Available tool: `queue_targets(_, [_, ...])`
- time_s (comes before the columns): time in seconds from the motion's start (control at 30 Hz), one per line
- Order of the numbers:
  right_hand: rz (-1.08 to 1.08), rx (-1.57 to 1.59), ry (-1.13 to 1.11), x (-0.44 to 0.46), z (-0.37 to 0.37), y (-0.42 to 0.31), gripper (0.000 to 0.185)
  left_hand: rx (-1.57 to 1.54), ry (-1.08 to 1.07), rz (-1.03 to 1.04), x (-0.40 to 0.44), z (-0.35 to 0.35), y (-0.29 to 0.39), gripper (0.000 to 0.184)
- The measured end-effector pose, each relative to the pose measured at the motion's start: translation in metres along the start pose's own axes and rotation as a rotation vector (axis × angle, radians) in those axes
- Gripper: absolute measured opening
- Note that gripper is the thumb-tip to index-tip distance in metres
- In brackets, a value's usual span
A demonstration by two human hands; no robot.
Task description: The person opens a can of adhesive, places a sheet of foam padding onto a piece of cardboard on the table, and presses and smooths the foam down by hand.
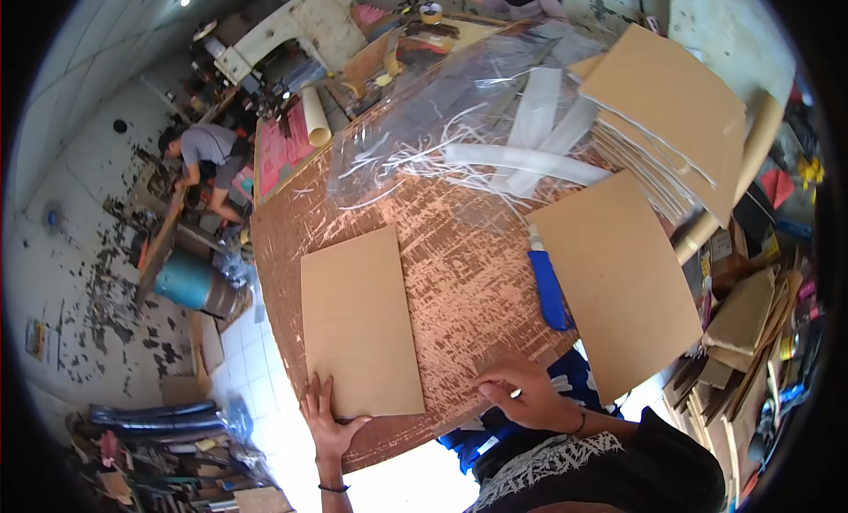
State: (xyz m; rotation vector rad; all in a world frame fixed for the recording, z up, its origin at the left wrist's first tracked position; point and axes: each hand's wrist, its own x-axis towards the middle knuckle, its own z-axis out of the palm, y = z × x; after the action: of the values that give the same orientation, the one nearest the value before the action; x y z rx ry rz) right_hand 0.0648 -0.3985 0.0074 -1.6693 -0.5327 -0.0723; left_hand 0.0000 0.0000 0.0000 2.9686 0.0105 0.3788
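A tan cardboard sheet (360, 323) lies on the worn brown table (468, 292). My left hand (329, 422) rests at its lower left corner, fingers spread over the edge and thumb out along the bottom side. To the right of that sheet, my right hand (534, 396) hovers over the table's near edge with its fingers curled to a pinch; anything between them is too small to make out. A blue-handled knife (549, 288) lies beside a second cardboard sheet (623, 283), its blade end pointing away from me.
Stacked cardboard sheets (671, 107) lie at the far right of the table. White foam strips (530, 160) and clear plastic film (415, 116) cover the back. A person (208, 151) bends over at the left. A machine (300, 27) stands beyond; scrap boards (746, 323) lean at right.
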Motion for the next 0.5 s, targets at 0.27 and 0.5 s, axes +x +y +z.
queue_targets(0.27, [0.027, 0.095, 0.425, -0.06, -0.081, -0.012, 0.015, 0.117, 0.047, 0.147, -0.007, -0.003, 0.03, 0.09])
queue_targets(0.5, [0.135, 0.242, 0.239, -0.102, -0.082, -0.033, 0.017, -0.04, 0.443, 0.138, 0.017, -0.025, 0.039, 0.041])
